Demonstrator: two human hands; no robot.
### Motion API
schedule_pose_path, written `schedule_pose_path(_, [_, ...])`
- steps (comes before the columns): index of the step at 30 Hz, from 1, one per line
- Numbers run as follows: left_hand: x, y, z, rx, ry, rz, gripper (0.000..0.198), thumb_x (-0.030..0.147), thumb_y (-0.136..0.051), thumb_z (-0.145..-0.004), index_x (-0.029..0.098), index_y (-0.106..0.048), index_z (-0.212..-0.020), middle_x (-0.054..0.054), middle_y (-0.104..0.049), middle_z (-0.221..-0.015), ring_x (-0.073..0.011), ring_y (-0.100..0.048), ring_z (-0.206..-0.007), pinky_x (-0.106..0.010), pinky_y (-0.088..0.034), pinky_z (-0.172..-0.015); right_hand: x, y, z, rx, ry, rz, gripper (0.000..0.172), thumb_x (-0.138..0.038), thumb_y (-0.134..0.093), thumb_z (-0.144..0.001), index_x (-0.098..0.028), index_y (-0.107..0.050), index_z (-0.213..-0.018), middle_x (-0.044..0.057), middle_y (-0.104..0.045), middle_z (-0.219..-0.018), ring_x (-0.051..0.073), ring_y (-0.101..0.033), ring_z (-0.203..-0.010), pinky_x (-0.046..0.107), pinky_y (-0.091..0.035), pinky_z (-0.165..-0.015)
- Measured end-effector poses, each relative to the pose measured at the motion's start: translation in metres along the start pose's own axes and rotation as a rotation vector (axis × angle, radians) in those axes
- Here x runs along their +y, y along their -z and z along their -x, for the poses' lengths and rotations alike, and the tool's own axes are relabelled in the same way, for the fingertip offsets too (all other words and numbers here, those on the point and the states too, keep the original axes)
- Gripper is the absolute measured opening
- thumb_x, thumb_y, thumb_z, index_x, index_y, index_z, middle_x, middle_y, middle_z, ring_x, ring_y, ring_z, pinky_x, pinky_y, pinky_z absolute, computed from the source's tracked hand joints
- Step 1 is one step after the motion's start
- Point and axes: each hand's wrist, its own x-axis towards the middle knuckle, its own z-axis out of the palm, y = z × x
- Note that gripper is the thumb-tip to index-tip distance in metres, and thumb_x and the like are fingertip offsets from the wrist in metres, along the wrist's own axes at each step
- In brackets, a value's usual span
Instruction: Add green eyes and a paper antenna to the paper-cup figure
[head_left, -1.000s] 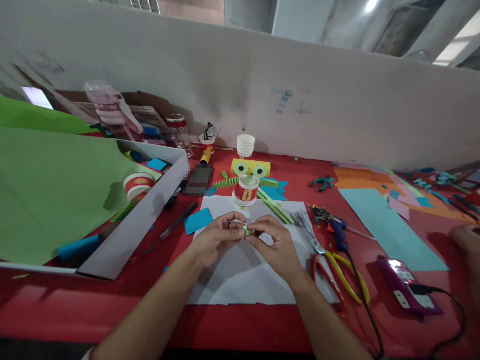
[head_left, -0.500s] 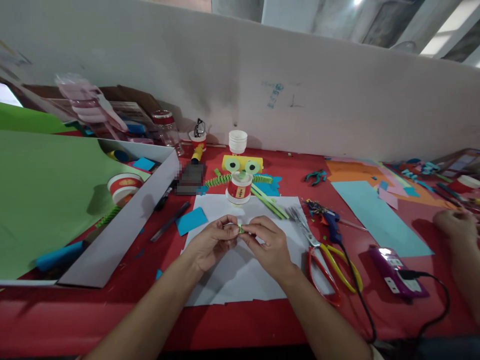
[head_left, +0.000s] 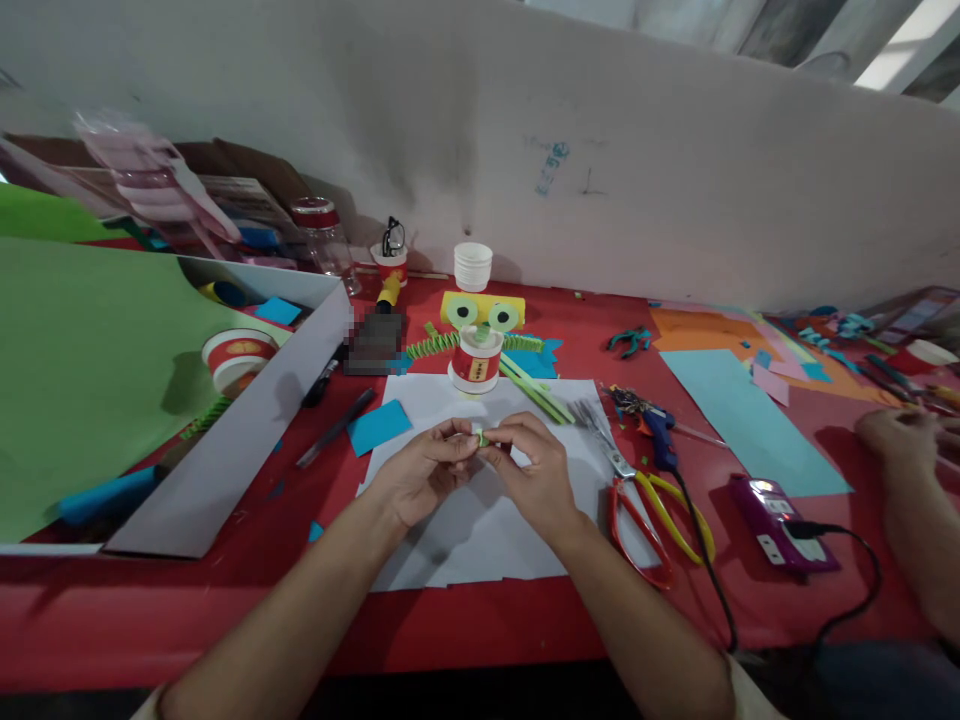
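Between the fingertips of both hands is a small piece of light green paper (head_left: 481,438), mostly covered by the fingers. My left hand (head_left: 431,465) pinches it from the left, and my right hand (head_left: 532,465) from the right. Both hands are over white paper sheets (head_left: 480,550). Just beyond them stands a red and white paper cup (head_left: 475,362) with folded green paper arms. Behind the cup is a yellow paper roll (head_left: 482,310) bearing two round eyes. Light green paper strips (head_left: 536,390) lie right of the cup, near scissors (head_left: 626,480) with red and yellow handles.
A glue gun (head_left: 661,435) and a purple power strip (head_left: 780,525) with black cords lie to the right, beside a light blue sheet (head_left: 750,420). Another person's hand (head_left: 896,440) is at the far right. An open white box (head_left: 247,440) fills the left side.
The view has tilted down a little, so the scene sits higher at the table's front edge. Both hands still pinch the green piece, which looks slightly turned.
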Motion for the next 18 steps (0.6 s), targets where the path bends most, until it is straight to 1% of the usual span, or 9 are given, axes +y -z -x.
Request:
schedule_pose_path(5, [0.0058,-0.001,0.0057,-0.048,0.036,-0.085,0.029,0.014,-0.085,-0.054,0.013,-0.064,-0.075,0.003,-0.057,-0.061,-0.0041,-0.048,-0.051,-0.014,-0.038,-0.049,-0.0025,0.0012,-0.0006,0.026,0.032,-0.037,0.011,-0.015,-0.064,-0.081,-0.023,-0.07,-0.086,0.002,-0.059,-0.08,0.015,-0.06,-0.072,0.028,-0.051,-0.065])
schedule_pose_path(7, [0.006,-0.0004,0.0063,-0.049,0.003,-0.112,0.029,0.014,-0.085,-0.054,0.013,-0.064,-0.075,0.003,-0.057,-0.06,-0.0038,-0.048,-0.051,-0.014,-0.037,-0.05,-0.002,0.0016,-0.0002,0.017,0.042,-0.026,0.011,-0.015,-0.064,-0.082,-0.023,-0.07,-0.086,0.002,-0.06,-0.08,0.015,-0.06,-0.073,0.028,-0.051,-0.066])
schedule_pose_path(10, [0.0049,-0.0002,0.006,-0.035,-0.061,-0.142,0.03,0.012,-0.084,-0.054,0.014,-0.064,-0.076,0.004,-0.055,-0.057,-0.0041,-0.048,-0.051,-0.014,-0.037,-0.051,-0.0003,0.002,0.0001,-0.022,0.067,0.014,0.012,-0.012,-0.062,-0.083,-0.022,-0.069,-0.085,0.003,-0.061,-0.08,0.016,-0.06,-0.075,0.029,-0.05,-0.066])
schedule_pose_path(13, [0.0041,-0.0009,0.0054,-0.012,-0.064,-0.154,0.033,0.01,-0.084,-0.051,0.015,-0.063,-0.074,0.005,-0.053,-0.052,-0.0034,-0.043,-0.047,-0.013,-0.031,-0.045,0.0014,0.0013,0.0007,-0.056,0.088,0.052,0.012,-0.011,-0.061,-0.084,-0.021,-0.069,-0.084,0.004,-0.061,-0.079,0.017,-0.059,-0.075,0.03,-0.05,-0.067])
schedule_pose_path(15, [0.0039,-0.0012,0.0048,0.003,-0.065,-0.146,0.034,0.009,-0.084,-0.048,0.016,-0.062,-0.072,0.006,-0.052,-0.05,-0.0028,-0.04,-0.045,-0.013,-0.027,-0.043,0.0024,-0.0001,0.0017,-0.047,0.089,0.065,0.012,-0.013,-0.06,-0.085,-0.021,-0.069,-0.085,0.004,-0.062,-0.079,0.017,-0.06,-0.075,0.03,-0.05,-0.067])
schedule_pose_path(18, [0.0033,-0.0009,0.0033,0.035,-0.083,-0.124,0.034,0.009,-0.084,-0.048,0.016,-0.062,-0.073,0.006,-0.051,-0.05,-0.0029,-0.04,-0.045,-0.013,-0.027,-0.044,0.0036,-0.0029,0.0038,-0.007,0.079,0.074,0.012,-0.016,-0.06,-0.086,-0.022,-0.07,-0.086,0.004,-0.062,-0.081,0.017,-0.06,-0.075,0.031,-0.051,-0.068])
